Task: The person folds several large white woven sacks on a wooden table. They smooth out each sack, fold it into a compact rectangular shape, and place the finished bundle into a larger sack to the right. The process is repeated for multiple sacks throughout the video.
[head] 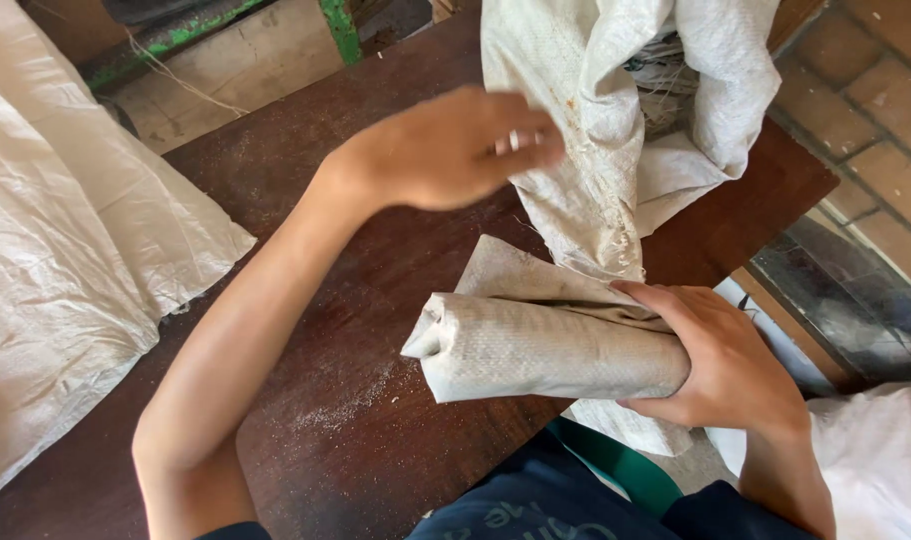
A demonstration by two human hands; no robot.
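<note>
1. Head view: right hand [720, 365] clamps the rolled woven sack [545, 345] at its end, on the dark wooden table [305, 240].
2. Left hand [450, 150] is blurred, fingers loosely curled, holding nothing, just beside the open white sack [605, 120].
3. More white sacks [65, 250] lie flat on the left.

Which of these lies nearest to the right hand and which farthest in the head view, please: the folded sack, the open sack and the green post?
1. The folded sack: the right hand grips its end, at the table's near edge.
2. The open sack: just above, at the table's far side, beside the left hand.
3. The green post: top, beyond the table.
</note>
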